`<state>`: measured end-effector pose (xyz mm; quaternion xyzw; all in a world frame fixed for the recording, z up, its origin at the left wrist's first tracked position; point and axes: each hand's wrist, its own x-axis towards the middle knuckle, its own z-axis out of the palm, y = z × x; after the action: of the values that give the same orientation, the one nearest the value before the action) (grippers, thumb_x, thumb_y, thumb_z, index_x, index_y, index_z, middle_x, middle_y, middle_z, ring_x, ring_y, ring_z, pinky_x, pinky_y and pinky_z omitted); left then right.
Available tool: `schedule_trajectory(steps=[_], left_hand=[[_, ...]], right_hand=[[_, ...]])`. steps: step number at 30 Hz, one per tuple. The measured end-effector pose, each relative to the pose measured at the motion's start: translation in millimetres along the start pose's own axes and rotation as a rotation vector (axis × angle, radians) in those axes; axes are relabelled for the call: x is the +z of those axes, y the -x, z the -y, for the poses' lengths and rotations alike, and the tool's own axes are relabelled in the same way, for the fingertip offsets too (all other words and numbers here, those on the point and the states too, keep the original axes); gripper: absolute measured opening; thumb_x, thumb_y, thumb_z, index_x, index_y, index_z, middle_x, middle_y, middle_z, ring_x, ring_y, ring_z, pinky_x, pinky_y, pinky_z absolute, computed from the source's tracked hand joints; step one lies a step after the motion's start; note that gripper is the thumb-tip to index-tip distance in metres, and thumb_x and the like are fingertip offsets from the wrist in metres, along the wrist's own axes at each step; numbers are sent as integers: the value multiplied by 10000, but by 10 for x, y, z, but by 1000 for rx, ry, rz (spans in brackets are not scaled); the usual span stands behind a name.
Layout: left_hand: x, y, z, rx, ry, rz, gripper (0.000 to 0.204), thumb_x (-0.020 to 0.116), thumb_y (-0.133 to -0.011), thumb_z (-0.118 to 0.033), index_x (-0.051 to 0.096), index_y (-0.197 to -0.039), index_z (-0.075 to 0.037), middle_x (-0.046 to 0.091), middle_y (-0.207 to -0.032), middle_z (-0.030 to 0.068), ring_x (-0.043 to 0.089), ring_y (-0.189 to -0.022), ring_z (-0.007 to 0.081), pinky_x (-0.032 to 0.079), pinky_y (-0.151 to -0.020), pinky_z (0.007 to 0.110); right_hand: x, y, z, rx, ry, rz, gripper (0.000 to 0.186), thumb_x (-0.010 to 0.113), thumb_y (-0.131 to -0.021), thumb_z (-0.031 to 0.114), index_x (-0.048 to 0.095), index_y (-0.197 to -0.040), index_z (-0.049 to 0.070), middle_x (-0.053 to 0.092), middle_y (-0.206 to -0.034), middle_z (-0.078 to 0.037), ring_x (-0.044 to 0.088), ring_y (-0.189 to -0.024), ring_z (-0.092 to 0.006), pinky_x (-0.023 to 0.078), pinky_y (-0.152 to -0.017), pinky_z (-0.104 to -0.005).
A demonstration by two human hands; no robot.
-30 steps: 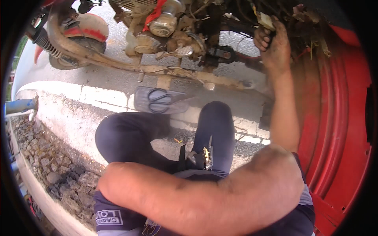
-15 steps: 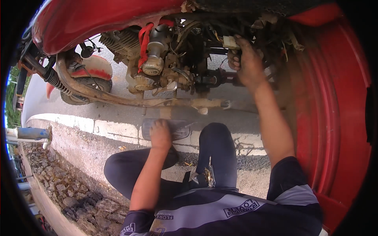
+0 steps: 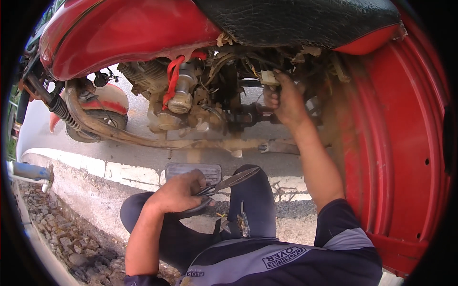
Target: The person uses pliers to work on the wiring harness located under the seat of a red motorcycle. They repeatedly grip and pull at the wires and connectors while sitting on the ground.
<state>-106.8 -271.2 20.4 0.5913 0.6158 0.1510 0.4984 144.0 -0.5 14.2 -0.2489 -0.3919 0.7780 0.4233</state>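
Observation:
My left hand (image 3: 183, 190) is closed round the dark handles of a pair of scissors (image 3: 237, 179); their blades point right, over my thigh. At the motorcycle, my right hand (image 3: 287, 97) grips a pale plastic wire connector (image 3: 270, 78) between thumb and fingers. Coloured wires (image 3: 254, 70) run from the connector into the tangle beneath the seat. Left of that hand, a red strap (image 3: 173, 78) hangs beside a metal cylinder (image 3: 184, 90) on the dirty engine (image 3: 164, 117).
The black seat (image 3: 300, 24) and red tank (image 3: 129, 33) overhang the engine. A ribbed red panel (image 3: 396, 157) stands on the right. A brown exhaust pipe (image 3: 191, 143) crosses low, above a dark foot plate (image 3: 210, 170). Stones (image 3: 71, 243) lie at lower left, near a blue pipe (image 3: 31, 170).
My left hand has come back toward me from the foot plate and now holds scissors. My right hand keeps its grip on the connector. The view has tilted up, showing more of the seat.

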Motion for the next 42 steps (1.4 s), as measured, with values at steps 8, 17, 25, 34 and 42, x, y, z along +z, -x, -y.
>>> schedule_trajectory(steps=[8,17,25,34,42], left_hand=[[-310,-388,-489,607,235,-412,491,748,-826,-184,610,-1264,-11,667,-801,79,599,-731,140,497,-692,320],[97,-649,-376,271,813,41,438,496,-1059,-350,627,-1261,16,702,-952,97,619,-807,177,498,-696,294],[-36,-578,-451,658,3,-490,293,593,-956,-161,621,-1153,55,604,-1132,274,654,-871,415,526,-733,432],[-170,-624,-411,904,52,-701,282,743,-807,-192,585,-925,9,620,-930,197,583,-845,395,506,-738,424],[-61,-619,-486,383,1400,-3,506,464,-996,-399,603,-1177,52,675,-1130,217,709,-986,333,592,-876,474]], right_hand=[[-19,1,7,28,43,88,228,484,-1053,334,492,-939,137,360,-656,42,362,-558,-59,287,-490,-214],[103,35,19,-37,140,11,275,478,-1049,350,488,-903,117,351,-625,43,349,-538,-63,285,-488,-216],[111,33,11,-53,157,5,266,468,-1050,338,528,-954,96,358,-632,42,355,-540,-62,290,-490,-215],[95,39,7,-56,170,2,281,467,-1050,338,444,-870,123,366,-640,42,363,-545,-57,295,-491,-212],[83,39,2,-53,170,9,279,465,-1051,332,446,-866,125,369,-643,39,371,-550,-59,295,-496,-214]])
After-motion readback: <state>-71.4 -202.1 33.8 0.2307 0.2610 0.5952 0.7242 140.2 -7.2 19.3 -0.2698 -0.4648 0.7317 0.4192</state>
